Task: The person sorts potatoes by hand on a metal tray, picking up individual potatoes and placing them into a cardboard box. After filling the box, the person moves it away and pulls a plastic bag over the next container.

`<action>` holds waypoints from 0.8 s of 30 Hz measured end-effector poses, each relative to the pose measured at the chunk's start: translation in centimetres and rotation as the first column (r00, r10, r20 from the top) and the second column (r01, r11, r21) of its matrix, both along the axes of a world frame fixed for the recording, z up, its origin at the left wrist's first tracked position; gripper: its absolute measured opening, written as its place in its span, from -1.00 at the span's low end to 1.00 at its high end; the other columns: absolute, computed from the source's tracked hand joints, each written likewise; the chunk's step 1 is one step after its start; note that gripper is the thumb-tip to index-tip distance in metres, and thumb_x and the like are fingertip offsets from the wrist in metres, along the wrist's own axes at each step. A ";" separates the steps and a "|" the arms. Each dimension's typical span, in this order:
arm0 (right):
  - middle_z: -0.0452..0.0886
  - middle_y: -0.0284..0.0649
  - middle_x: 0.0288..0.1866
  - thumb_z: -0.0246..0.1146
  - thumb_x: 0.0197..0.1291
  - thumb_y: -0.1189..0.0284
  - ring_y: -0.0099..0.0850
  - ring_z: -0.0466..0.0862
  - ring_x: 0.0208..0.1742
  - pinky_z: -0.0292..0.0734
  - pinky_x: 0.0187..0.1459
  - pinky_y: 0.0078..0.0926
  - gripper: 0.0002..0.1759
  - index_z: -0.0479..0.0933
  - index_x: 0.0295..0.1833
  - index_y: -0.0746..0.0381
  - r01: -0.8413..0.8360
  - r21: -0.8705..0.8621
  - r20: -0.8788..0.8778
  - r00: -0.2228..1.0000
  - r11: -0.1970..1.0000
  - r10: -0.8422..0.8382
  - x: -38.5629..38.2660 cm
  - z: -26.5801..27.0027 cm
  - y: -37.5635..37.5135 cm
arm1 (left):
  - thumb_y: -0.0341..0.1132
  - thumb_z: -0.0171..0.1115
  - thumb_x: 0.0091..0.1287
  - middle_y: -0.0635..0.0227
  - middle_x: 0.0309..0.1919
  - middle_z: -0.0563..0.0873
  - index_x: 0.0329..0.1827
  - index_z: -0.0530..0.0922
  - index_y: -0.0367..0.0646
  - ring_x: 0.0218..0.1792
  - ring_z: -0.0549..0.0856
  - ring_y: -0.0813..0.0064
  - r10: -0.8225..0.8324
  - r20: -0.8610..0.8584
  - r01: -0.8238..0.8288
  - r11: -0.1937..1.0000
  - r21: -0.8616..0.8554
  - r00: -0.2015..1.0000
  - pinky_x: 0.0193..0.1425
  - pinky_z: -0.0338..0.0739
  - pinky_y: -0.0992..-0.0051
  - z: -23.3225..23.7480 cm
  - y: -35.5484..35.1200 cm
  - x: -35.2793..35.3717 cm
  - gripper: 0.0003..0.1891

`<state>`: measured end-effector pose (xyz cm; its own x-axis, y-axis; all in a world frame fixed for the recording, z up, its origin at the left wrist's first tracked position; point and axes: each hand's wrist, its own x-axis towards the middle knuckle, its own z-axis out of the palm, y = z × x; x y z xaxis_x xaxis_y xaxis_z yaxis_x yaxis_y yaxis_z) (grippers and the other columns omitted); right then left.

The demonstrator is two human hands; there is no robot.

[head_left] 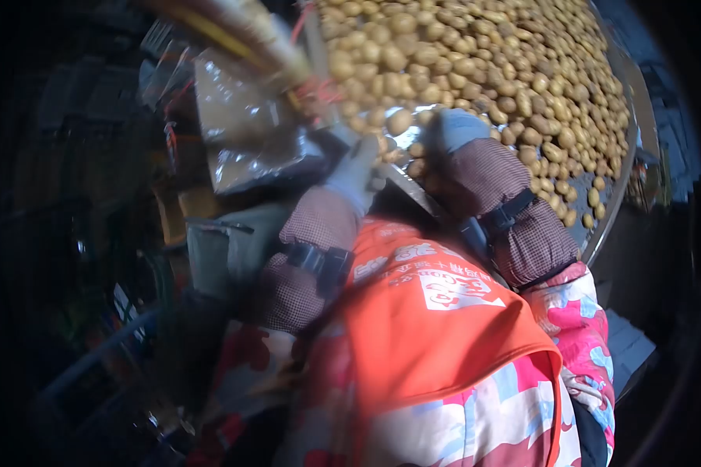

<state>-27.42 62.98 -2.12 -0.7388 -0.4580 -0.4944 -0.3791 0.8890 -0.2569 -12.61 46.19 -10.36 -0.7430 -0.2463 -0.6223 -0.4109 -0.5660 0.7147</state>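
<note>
The left hand (354, 167) is being held at 12 o'clock in the view, gloved, with its fingers partly curled beside the nearest potatoes (522, 86); whether one is being gripped cannot be told. The right hand (461, 129), also gloved, is being reached in at 1 to 2 o'clock, its back turned up; its fingers are being hidden, so neither their spread nor any hold can be told. Both forearms are being angled forward from the apron (436, 335), bent at the elbows. The potatoes are being held in a broad heap from 12 to 3 o'clock. At 11 o'clock, the pole (245, 35) is being blurred and cut off by the top edge, with the bag (245, 124) being partly covered.
</note>
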 end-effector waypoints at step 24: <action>0.75 0.01 -0.02 0.33 0.28 0.16 -0.10 0.76 0.00 0.66 0.05 -0.17 -0.50 0.58 0.25 0.20 0.058 -0.102 -0.235 0.969 0.993 -0.080 1.9 -5.0 3.3 | 0.00 0.15 0.52 0.13 0.34 0.58 0.41 0.49 -0.07 0.25 0.61 0.18 0.219 0.228 -0.265 0.944 0.195 0.949 0.29 0.57 0.17 1.7 -12.7 21.8 -0.49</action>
